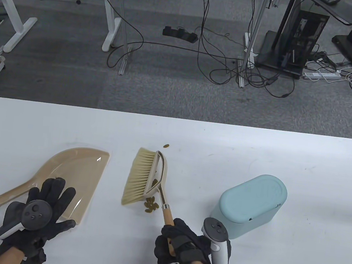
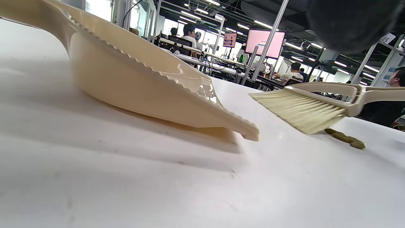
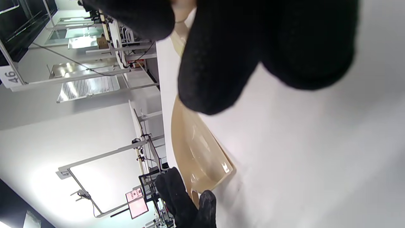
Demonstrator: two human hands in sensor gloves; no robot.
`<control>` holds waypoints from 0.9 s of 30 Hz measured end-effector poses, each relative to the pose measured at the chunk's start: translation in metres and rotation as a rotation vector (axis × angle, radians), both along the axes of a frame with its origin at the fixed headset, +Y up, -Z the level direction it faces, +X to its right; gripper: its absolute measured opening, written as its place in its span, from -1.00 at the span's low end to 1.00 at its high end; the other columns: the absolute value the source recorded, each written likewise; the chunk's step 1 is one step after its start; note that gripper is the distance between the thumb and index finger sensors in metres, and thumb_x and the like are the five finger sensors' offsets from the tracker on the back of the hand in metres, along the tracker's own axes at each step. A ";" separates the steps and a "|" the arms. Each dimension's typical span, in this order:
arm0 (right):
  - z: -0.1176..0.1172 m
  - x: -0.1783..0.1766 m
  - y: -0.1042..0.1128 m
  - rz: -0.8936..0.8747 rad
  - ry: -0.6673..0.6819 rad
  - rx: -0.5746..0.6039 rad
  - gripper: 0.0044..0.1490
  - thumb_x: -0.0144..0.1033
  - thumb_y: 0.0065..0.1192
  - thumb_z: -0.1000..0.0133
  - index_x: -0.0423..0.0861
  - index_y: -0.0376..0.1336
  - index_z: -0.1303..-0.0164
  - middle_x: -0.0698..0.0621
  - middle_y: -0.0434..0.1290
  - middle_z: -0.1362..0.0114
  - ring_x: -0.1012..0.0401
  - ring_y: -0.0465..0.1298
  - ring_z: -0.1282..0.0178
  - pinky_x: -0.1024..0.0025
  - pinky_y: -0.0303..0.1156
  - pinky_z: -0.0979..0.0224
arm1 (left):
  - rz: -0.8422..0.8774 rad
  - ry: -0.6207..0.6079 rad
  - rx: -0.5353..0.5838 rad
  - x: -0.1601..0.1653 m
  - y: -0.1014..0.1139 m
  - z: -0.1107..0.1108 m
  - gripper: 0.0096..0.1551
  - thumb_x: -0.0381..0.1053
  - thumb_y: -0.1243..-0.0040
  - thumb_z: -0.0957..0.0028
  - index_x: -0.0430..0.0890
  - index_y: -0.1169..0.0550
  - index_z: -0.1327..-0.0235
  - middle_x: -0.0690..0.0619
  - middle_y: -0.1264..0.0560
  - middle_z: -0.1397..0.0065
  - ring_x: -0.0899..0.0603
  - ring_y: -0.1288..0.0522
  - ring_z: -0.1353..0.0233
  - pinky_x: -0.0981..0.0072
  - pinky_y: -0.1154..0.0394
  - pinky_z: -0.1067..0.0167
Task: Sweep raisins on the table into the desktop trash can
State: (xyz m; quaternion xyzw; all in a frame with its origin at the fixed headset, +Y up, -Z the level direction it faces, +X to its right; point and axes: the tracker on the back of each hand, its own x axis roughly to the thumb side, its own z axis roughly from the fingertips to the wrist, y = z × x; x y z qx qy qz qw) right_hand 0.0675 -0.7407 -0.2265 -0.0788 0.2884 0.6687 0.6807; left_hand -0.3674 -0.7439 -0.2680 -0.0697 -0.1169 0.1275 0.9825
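My right hand (image 1: 181, 243) grips the brush (image 1: 146, 176) handle; my left hand (image 1: 37, 214) rests spread on the dustpan (image 1: 75, 164). Only the table view shows the trash can (image 1: 250, 202) toward the table's right edge. The brush runs lengthwise away from the near edge, bristles facing left, raisins (image 1: 151, 205) beside them.

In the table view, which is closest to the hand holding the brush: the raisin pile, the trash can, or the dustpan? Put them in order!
From the right hand:
1. Raisin pile, just ahead, slightly left, by the bristles.
2. Trash can, to its right; close to the pile's distance, hard to call.
3. Dustpan, far left, under the left hand.

Left hand (image 1: 37, 214) flat, fingers spread; right hand (image 1: 181, 245) fisted.
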 end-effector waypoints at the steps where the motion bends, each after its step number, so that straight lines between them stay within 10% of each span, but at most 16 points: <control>1: 0.006 0.006 0.003 0.006 -0.010 -0.003 0.06 -0.17 0.04 -0.30 -0.50 -0.39 -0.56 -0.26 0.45 -0.08 0.28 0.66 0.41 0.25 0.63 0.15 | -0.005 -0.004 0.000 0.001 0.000 0.000 0.06 0.39 -0.10 -0.02 0.20 0.14 -0.64 0.17 0.54 -0.66 -0.18 0.55 -0.73 -0.36 0.49 -0.52; 8: -0.007 0.007 0.014 -0.180 -0.043 0.153 0.00 -0.16 0.01 -0.33 -0.45 -0.34 -0.61 -0.17 0.44 -0.09 0.32 0.65 0.38 0.30 0.63 0.11 | -0.017 -0.003 -0.006 0.002 -0.002 0.000 0.06 0.39 -0.10 -0.02 0.19 0.14 -0.64 0.16 0.54 -0.66 -0.18 0.55 -0.73 -0.36 0.49 -0.51; 16: -0.058 -0.014 -0.012 -0.298 -0.159 0.058 0.04 -0.15 -0.08 -0.36 -0.47 -0.48 -0.55 -0.20 0.39 -0.15 0.32 0.65 0.31 0.31 0.64 0.07 | -0.009 0.008 0.008 0.001 0.005 0.002 0.06 0.38 -0.10 -0.02 0.19 0.13 -0.63 0.17 0.54 -0.66 -0.17 0.55 -0.73 -0.35 0.50 -0.51; 27: -0.005 0.025 0.005 -0.229 -0.087 -0.020 0.04 -0.16 -0.07 -0.36 -0.54 -0.47 -0.52 -0.31 0.41 -0.12 0.24 0.66 0.34 0.22 0.62 0.10 | -0.014 0.025 -0.014 -0.001 -0.001 -0.001 0.05 0.37 -0.11 -0.02 0.19 0.12 -0.64 0.17 0.54 -0.66 -0.17 0.55 -0.73 -0.35 0.51 -0.51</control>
